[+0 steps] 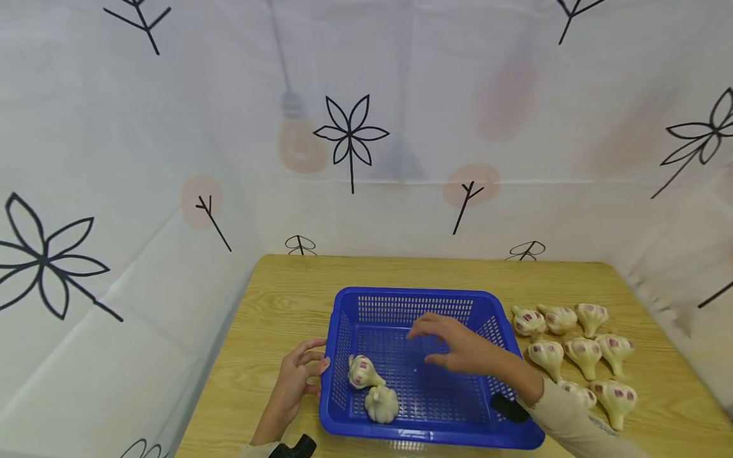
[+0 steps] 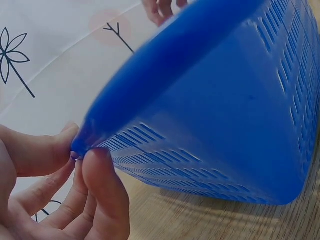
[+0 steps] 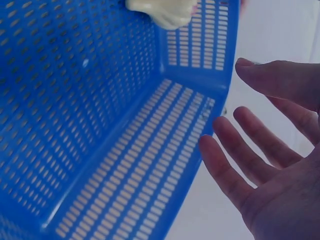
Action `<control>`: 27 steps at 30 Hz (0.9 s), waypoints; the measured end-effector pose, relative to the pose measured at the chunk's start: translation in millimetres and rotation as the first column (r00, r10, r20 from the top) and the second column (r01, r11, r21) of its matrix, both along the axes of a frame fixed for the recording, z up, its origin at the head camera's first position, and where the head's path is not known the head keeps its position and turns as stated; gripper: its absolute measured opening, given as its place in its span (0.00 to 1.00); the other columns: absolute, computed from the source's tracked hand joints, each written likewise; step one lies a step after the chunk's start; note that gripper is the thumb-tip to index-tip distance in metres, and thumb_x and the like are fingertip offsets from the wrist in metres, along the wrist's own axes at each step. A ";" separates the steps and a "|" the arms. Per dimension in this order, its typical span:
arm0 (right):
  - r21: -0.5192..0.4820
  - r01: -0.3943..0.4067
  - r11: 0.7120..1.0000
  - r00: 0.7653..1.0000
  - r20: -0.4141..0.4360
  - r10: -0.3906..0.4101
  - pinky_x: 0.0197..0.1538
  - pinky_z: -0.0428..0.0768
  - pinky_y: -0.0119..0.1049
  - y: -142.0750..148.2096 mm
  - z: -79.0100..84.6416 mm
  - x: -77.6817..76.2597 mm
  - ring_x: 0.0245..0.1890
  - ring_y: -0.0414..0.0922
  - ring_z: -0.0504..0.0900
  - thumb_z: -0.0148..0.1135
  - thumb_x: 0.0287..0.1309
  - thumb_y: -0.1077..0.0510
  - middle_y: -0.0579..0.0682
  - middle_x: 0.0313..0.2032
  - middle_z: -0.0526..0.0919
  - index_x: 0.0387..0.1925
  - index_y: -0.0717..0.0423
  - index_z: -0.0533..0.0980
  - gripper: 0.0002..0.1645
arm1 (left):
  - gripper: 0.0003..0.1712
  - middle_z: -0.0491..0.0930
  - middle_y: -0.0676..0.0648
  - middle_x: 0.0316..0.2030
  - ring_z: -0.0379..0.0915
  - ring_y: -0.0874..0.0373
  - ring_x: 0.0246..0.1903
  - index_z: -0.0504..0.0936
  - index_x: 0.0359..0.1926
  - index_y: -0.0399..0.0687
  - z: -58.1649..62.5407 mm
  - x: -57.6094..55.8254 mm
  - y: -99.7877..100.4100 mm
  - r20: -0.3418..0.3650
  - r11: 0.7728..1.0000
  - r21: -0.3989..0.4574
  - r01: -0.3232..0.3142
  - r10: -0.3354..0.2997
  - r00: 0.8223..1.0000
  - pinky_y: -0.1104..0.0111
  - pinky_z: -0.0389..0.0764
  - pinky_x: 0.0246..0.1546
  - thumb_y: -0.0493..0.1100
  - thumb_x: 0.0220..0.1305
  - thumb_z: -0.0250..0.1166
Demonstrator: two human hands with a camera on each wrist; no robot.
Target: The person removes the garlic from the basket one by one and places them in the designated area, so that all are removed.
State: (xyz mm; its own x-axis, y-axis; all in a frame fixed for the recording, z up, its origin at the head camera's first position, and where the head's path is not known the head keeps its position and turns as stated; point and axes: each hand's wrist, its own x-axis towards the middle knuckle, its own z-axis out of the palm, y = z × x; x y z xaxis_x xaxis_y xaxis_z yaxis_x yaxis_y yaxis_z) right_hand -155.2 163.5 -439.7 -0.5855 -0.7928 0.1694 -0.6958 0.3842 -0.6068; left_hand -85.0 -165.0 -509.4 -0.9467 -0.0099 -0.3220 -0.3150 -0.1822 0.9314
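Note:
A blue plastic basket (image 1: 412,292) with slotted walls stands on the table. My left hand (image 1: 293,380) is at its left side; in the left wrist view, thumb and fingers pinch the basket's rim (image 2: 150,75). Over the basket's middle hovers my right hand (image 1: 460,346), fingers spread and slightly bent, holding nothing. Inside, at the left front, lie two garlic bulbs: a purple-streaked one (image 1: 363,373) and, touching it, a whiter one (image 1: 381,404). Part of a garlic bulb (image 3: 167,11) also shows at the top of the right wrist view.
Several garlic bulbs (image 1: 583,356) lie in rough rows on the wooden table (image 1: 275,292), right of the basket. My right forearm partly covers the nearest ones. White cloth (image 1: 401,216) with plant drawings hangs behind the table and along both sides.

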 end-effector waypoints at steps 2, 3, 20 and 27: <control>0.010 -0.012 1.000 1.000 0.019 0.012 0.41 0.78 0.34 -6.8 -0.9 0.0 0.46 0.42 0.73 0.68 0.50 0.65 0.43 0.49 0.74 0.52 0.45 0.74 0.27 | 0.28 0.77 0.44 0.36 0.75 0.57 0.25 0.71 0.59 0.39 1.0 0.7 0.5 0.001 1.000 -0.007 0.001 -0.001 1.000 0.69 0.75 0.14 0.36 0.57 0.66; 0.012 -0.018 1.000 0.999 0.029 0.018 0.42 0.78 0.34 -10.3 -1.2 0.1 0.47 0.43 0.74 0.68 0.50 0.65 0.43 0.50 0.74 0.52 0.45 0.74 0.27 | 0.28 0.77 0.44 0.36 0.75 0.57 0.25 0.71 0.59 0.39 1.6 1.1 0.7 0.002 1.000 -0.011 0.002 -0.002 1.000 0.69 0.75 0.14 0.36 0.57 0.66; 0.092 -0.146 0.985 0.989 0.047 0.142 0.56 0.73 0.39 -65.0 -8.8 -7.6 0.57 0.42 0.70 0.67 0.49 0.67 0.42 0.54 0.71 0.55 0.48 0.74 0.30 | 0.28 0.77 0.44 0.37 0.75 0.57 0.26 0.72 0.59 0.40 1.9 0.7 0.0 -0.007 1.000 -0.003 -0.003 0.003 1.000 0.69 0.75 0.14 0.38 0.57 0.67; 0.126 -0.208 0.970 0.978 0.042 0.204 0.53 0.75 0.36 -85.0 -14.2 -6.8 0.55 0.43 0.71 0.65 0.49 0.70 0.45 0.54 0.71 0.55 0.49 0.74 0.30 | 0.28 0.77 0.44 0.37 0.75 0.58 0.26 0.72 0.59 0.41 -0.2 0.4 -1.2 -0.002 1.000 -0.007 0.000 0.000 1.000 0.69 0.75 0.15 0.39 0.57 0.67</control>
